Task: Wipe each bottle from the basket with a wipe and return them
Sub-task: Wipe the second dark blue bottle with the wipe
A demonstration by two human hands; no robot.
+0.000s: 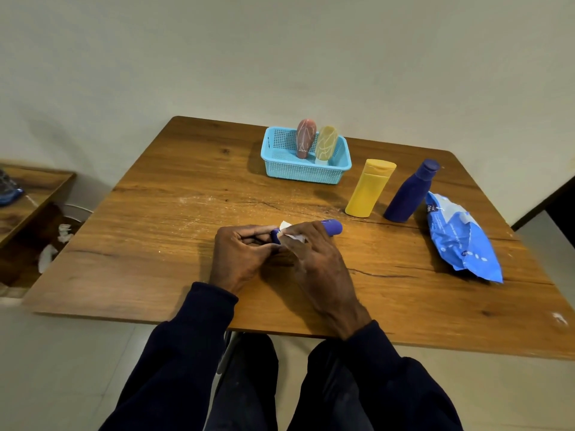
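1. Far left, beside the desk, a low wooden shelf holds a blue-soled shoe. Crumpled white tissues lie on the floor below it.
2. Near the front middle of the desk, the person's left hand has its fingers curled, pinching the left end of a small blue bottle.
3. This bottle lies sideways between the two hands, just above the desk, with a white wipe wrapped against it.
4. The right hand curls over the bottle's middle, pressing the wipe onto it. The bottle's rounded right end sticks out past the fingers.
5. Further back, a light blue basket holds a pink bottle and a pale yellow bottle, both upright and touching.
6. Right of the basket, a yellow bottle stands on the desk.
7. Just beside it stands a dark blue bottle.
8. Furthest right lies a blue pack of wipes, touching the dark blue bottle's base.
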